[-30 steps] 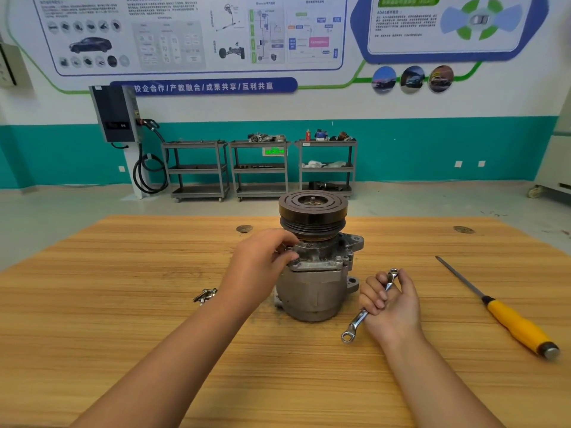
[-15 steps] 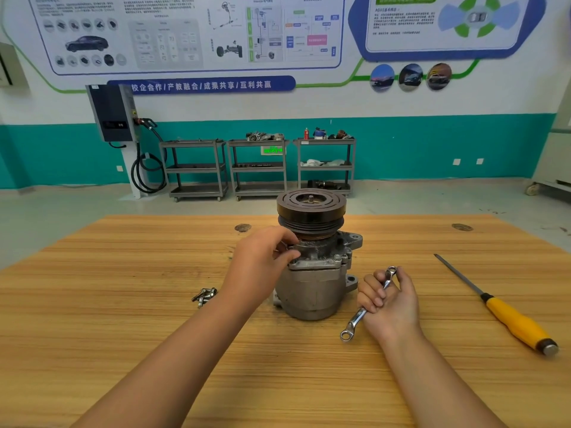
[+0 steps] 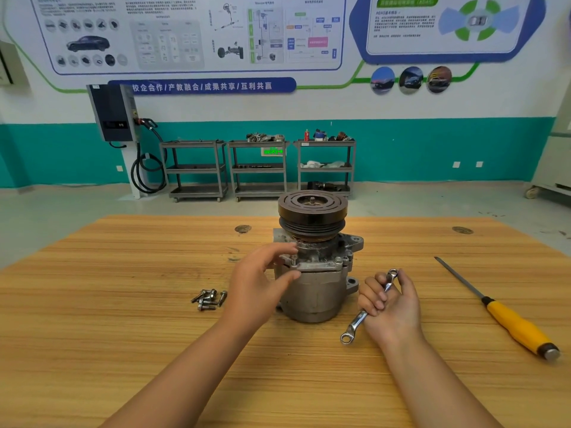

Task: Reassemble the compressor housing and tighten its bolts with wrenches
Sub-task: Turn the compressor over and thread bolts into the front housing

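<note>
The grey compressor (image 3: 312,291) stands upright mid-table, its black pulley (image 3: 312,213) on top. My left hand (image 3: 256,285) is at its left side. The forefinger touches the collar above the flange and the thumb lies under the flange. A bolt head (image 3: 293,259) shows between them, untouched. To the right of the housing, my right hand (image 3: 391,307) grips a silver ring wrench (image 3: 355,327) around its middle, palm up. Both ring ends stick out of the fist. Several loose bolts (image 3: 208,299) lie on the table left of my left hand.
A yellow-handled file (image 3: 513,324) lies on the wooden table (image 3: 123,335) at the right. Beyond the table's far edge are grey shelf carts (image 3: 258,168) and a wall charger (image 3: 112,112).
My left thumb and forefinger, pinched together at the flange bolt before, have spread apart. The right hand with the wrench has stayed put. The view has shifted slightly.
</note>
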The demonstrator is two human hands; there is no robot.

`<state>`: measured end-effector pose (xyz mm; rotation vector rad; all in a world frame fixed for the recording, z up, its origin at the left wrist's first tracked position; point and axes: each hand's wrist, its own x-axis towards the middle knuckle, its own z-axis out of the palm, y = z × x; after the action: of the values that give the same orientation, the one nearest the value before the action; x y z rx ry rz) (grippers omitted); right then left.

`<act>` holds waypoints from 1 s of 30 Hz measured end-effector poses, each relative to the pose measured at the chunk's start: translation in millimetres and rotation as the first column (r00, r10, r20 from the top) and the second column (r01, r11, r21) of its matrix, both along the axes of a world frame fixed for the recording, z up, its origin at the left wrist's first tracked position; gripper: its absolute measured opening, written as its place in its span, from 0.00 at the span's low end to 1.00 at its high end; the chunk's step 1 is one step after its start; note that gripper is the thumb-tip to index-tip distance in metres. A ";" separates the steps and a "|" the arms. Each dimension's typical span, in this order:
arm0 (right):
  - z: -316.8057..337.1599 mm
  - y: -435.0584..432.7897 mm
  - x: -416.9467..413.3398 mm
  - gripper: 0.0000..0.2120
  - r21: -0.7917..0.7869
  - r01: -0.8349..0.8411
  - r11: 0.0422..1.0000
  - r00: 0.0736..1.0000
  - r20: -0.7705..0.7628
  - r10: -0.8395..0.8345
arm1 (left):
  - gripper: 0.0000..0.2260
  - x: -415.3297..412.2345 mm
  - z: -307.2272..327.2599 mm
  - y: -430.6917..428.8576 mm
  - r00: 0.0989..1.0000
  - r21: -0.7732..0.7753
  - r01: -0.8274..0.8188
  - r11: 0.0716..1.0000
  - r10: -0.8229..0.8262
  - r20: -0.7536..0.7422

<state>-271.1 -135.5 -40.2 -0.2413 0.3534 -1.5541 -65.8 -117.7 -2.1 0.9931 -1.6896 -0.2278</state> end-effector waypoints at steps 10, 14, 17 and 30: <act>11.3 0.0 -8.3 0.13 0.025 0.110 0.994 0.944 0.310 -0.112 | 0.54 20.1 1.1 -39.7 0.968 0.502 0.243 0.830 -0.178 -0.174; 42.9 2.1 -1.6 0.16 -0.082 0.210 0.974 0.902 0.400 -0.160 | 0.48 21.1 -7.9 -46.6 0.962 0.499 0.271 0.823 -0.208 -0.180; 64.3 6.7 8.9 0.18 -0.182 0.242 0.953 0.923 0.347 -0.168 | 0.53 13.9 -11.5 -42.0 0.981 0.472 0.189 0.861 -0.141 -0.136; 83.8 -1.5 12.3 0.22 -0.317 0.248 0.916 0.956 0.231 -0.179 | 0.44 -39.9 -40.4 -8.2 0.975 0.208 -0.159 0.965 0.187 -0.120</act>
<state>-258.9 -137.0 43.5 -0.3232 -0.0548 -1.8385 -105.7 -125.9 -42.6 1.2379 -1.4641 -0.3457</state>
